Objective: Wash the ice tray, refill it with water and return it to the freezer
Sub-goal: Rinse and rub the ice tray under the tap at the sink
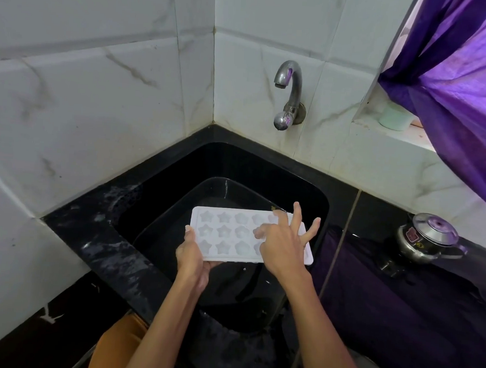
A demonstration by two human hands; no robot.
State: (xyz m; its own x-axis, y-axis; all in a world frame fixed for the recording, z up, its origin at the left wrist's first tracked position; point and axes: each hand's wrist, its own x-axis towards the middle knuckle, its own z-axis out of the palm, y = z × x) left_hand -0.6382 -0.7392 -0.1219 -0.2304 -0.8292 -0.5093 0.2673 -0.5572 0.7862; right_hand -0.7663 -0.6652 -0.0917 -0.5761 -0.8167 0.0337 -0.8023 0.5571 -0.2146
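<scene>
Black sink (307, 187) beneath white-tiled wall (99, 89)

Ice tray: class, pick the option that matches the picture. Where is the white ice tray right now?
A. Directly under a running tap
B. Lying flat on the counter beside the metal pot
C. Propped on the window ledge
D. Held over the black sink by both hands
D: the left hand holds the ice tray at its near left corner, and the right hand rests fingers on top, above the black sink; the tap shows no water.

Black stone counter (96, 231) — sunken sink (306, 193); steel kettle (426, 237), purple cloth (386, 292) on it
</scene>
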